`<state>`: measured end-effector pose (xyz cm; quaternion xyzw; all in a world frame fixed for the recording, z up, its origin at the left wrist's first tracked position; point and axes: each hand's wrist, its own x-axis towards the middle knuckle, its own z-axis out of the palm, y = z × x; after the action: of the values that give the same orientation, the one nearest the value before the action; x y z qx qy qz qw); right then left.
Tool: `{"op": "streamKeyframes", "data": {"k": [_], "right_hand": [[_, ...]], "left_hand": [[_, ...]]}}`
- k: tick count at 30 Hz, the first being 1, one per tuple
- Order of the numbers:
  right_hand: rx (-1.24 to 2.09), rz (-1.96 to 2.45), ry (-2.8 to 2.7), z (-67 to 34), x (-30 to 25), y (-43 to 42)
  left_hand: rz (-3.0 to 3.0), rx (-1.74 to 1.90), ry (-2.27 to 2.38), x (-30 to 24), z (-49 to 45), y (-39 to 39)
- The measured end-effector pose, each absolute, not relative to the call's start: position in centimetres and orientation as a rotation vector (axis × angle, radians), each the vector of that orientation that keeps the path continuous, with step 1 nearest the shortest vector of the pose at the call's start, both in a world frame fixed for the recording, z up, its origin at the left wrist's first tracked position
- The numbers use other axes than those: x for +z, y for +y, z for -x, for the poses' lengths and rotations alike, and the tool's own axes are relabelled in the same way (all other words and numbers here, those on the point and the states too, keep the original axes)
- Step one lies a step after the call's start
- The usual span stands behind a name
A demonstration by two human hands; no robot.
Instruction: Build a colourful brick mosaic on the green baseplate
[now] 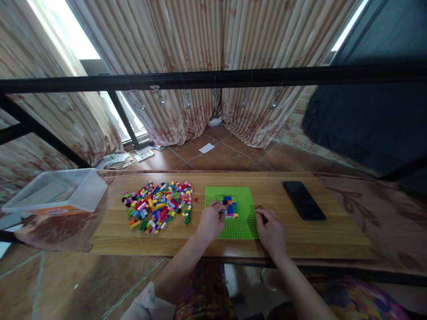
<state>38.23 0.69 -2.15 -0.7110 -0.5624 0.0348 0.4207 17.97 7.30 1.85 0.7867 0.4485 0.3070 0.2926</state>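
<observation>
Fingers (218, 205) of the L hand (210, 223) are bunching close over the L side of the brick cluster (230, 206); can't tell if the tips are pinching a brick or nothing. R hand (272, 230) is curling loosely at the baseplate's R edge; can't tell if it's gripping that edge or just touching.

Green baseplate (246, 224) is lying flat, its near edge running just inside the near edge of the wooden table (310, 243). Cluster is sitting around the plate's middle, showing blue, orange, green & black, w/ pink & yellow along its near side.

Step in hand looks like seating bricks. To do it well: R hand should be bracing the plate's R edge so nothing's sliding; L fingertips should be squaring each brick to its neighbours, then pushing straight down, w/o knocking adj. ones.

Loose brick pile (160, 206) is spreading toward the table's L end, one red brick (195, 200) lying alone btwn pile & plate. Phone (304, 201) is lying aslant toward the R end. Clear tub (91, 192) is standing past the L end. Black rail (213, 79) is crossing beyond the far edge, curtains (187, 40) hanging behind.
</observation>
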Motion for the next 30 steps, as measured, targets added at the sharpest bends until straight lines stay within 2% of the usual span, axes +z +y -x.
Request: {"op": "streamKeyframes", "data": {"k": [9,30], "right_hand": [[0.101,1.768,-1.401,-38.2,-2.1,0.7],[0.097,1.786,-1.397,-38.2,-2.0,0.7]], "left_hand": [[-2.105,0.867,1.194,2.1,-17.9,7.2],[-2.098,0.698,1.366,3.0,-18.1,7.2]]}}
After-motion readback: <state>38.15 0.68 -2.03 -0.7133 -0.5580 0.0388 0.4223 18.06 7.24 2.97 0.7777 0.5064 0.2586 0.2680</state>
